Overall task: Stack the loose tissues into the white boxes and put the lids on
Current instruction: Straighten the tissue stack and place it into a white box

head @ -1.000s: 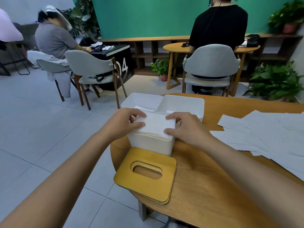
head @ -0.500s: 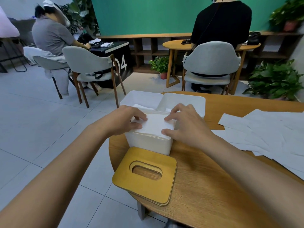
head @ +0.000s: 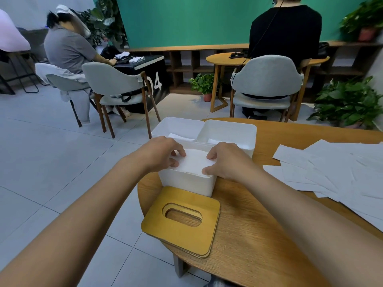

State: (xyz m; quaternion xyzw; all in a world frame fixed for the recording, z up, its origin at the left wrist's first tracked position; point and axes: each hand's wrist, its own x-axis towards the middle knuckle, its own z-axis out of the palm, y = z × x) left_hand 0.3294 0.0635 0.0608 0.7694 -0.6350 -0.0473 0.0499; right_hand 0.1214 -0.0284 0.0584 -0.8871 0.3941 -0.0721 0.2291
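Head view: left hand [head: 163,154] and right hand [head: 226,160], each grip narrow, pinch the white tissue stack [head: 194,162] in the nearest white plastic box [head: 186,183], while slotted yellow wooden lids [head: 182,220] lie unfitted and loose white tissues [head: 331,166] cover the round wooden counter [head: 259,235].

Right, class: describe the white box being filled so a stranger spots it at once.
On the round wooden table, three white boxes cluster at its left edge. Take the nearest box, behind the wooden lids. Only it is brim-full of tissues, held by the left hand and right hand.
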